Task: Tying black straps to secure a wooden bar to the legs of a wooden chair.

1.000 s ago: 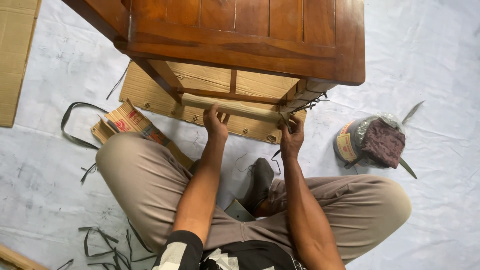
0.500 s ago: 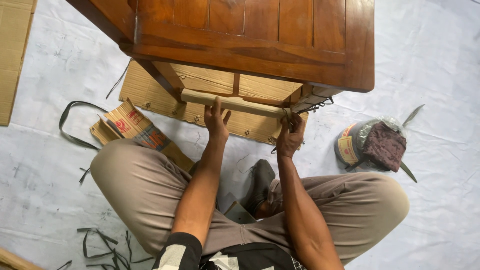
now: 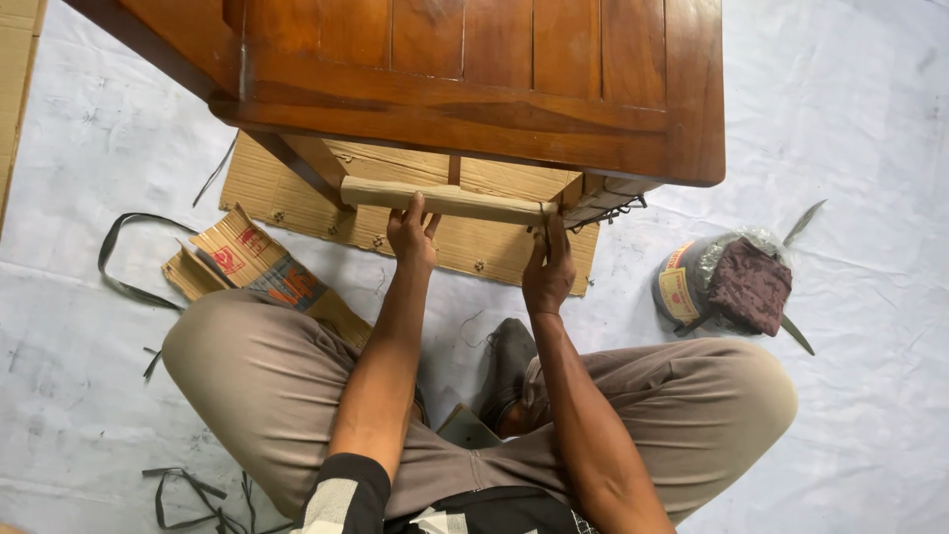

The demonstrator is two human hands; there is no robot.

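Observation:
A brown wooden table (image 3: 474, 89) stands in front of me. Below its top runs a rail wrapped in brown cardboard (image 3: 465, 202), between two legs. My left hand (image 3: 411, 235) presses its fingers against the wrapped rail near the middle. My right hand (image 3: 547, 269) holds the wrapping at the rail's right end, by the leg. I sit cross-legged on the floor, knees spread to both sides.
A flat cardboard sheet (image 3: 287, 188) lies under the table on a white floor cover (image 3: 850, 119). A torn printed cardboard piece (image 3: 252, 262) and black straps (image 3: 129, 257) lie left. A round tin with a dark cloth (image 3: 727, 287) sits right.
The view has shifted closer to the table. Both hands stay on the wrapped rail; my right hand has slid a little along its right end.

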